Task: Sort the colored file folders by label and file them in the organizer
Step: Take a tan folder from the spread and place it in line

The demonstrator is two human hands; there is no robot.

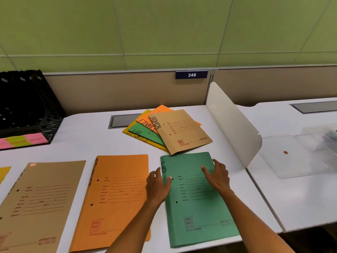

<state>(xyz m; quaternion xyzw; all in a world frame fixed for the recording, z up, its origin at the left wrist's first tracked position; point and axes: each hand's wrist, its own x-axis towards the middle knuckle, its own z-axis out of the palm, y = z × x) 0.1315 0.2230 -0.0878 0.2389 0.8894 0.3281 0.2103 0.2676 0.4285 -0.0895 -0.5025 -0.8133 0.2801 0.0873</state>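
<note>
Both hands are flat on the green HR folder (198, 201) at the near right of the worktop (87, 143); left hand (157, 186) on its spine edge, right hand (218, 177) spread on the cover, fingers straight, so the grip is open, nothing pinched; I'd square it beside the orange folder (116, 199) without overlap, keeping the label readable; tan folder (42, 201) lies further left; the unsorted fan (169, 128) touches the green one's far edge, so it could snag; black organizer (27, 105) sits far left; white divider (235, 125) crowds the right
</note>
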